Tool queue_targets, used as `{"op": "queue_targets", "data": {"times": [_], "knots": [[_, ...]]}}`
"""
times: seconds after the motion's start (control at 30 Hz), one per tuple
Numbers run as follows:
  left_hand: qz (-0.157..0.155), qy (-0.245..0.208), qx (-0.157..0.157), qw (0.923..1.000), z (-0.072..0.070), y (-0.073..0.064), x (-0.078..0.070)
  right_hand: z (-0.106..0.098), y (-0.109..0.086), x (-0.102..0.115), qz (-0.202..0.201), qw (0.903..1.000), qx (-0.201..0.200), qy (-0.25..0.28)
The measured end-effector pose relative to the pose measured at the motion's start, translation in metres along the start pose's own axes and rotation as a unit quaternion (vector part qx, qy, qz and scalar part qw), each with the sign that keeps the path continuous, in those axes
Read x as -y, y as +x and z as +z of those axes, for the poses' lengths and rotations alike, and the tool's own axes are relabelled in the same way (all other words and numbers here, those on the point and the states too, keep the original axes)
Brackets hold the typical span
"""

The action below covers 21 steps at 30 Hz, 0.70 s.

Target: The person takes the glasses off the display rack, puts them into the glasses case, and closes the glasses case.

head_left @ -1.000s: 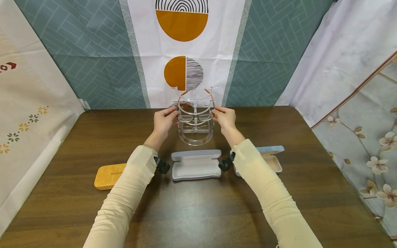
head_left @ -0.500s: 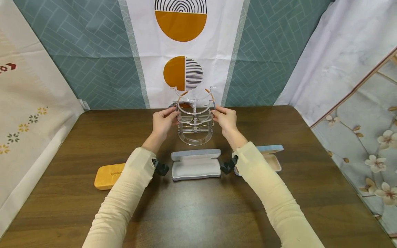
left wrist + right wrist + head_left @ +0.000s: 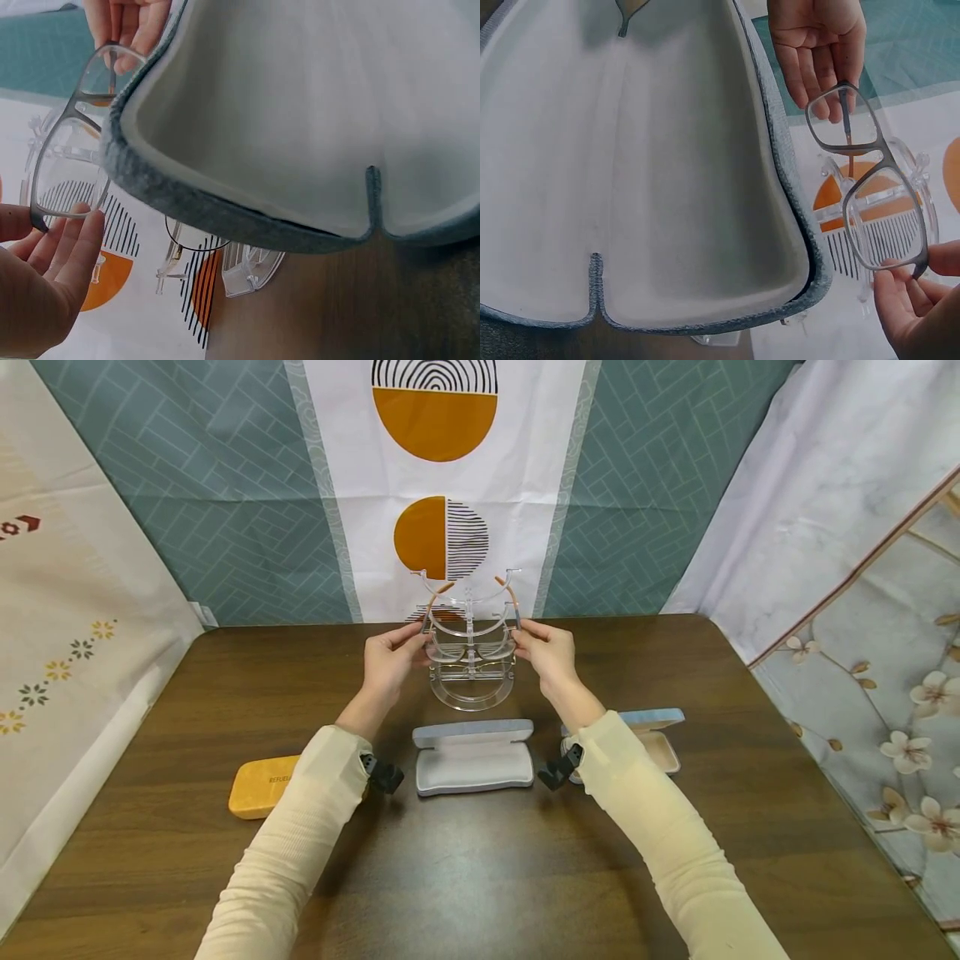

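Note:
Grey-framed eyeglasses [image 3: 75, 112] with orange temple tips are held by both hands at the upper tiers of a clear acrylic glasses stand [image 3: 471, 700]. My left hand [image 3: 388, 662] pinches the frame's left end, and my right hand [image 3: 549, 656] pinches its right end. In the right wrist view the glasses [image 3: 885, 160] have their temples unfolded, pointing toward the stand. Whether they touch the stand cannot be told. Thin-rimmed glasses [image 3: 169, 229] sit lower on the stand.
A grey-blue glasses case [image 3: 474, 768] lies open in front of the stand. A light-blue case [image 3: 660, 752], also open, is partly behind the right forearm. A closed yellow case [image 3: 258, 787] lies left, partly covered by the left sleeve. Patterned cloth [image 3: 450, 477] hangs behind the table [image 3: 480, 877].
Both hands keep hold of the glasses at the stand. The wrists have spread slightly outward, and the head view has shifted a little.

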State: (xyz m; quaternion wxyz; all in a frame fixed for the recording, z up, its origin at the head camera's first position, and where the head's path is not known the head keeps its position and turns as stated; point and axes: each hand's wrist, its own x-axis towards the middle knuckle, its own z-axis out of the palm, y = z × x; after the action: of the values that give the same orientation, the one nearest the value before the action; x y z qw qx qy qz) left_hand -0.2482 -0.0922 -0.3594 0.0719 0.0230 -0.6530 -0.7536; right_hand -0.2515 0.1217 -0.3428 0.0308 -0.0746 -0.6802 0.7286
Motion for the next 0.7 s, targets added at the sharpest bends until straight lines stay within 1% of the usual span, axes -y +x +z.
{"op": "queue_targets", "data": {"times": [0.17, 0.37, 0.53, 0.7], "knots": [[0.005, 0.01, 0.003, 0.9999, -0.004, -0.006, 0.0, 0.0, -0.004, -0.001, 0.002, 1.0, 0.003, 0.0], [0.01, 0.006, 0.008, 0.9999, -0.006, -0.013, -0.002, -0.001, -0.009, -0.001, 0.003, 0.9999, 0.011, 0.009], [0.009, 0.01, 0.015, 0.9998, -0.008, -0.018, -0.004, -0.003, -0.014, 0.0, 0.002, 0.9996, 0.02, 0.019], [0.008, 0.014, 0.021, 0.9997, -0.009, -0.022, -0.007, -0.006, -0.02, 0.001, 0.003, 0.9995, 0.027, 0.017]]}}
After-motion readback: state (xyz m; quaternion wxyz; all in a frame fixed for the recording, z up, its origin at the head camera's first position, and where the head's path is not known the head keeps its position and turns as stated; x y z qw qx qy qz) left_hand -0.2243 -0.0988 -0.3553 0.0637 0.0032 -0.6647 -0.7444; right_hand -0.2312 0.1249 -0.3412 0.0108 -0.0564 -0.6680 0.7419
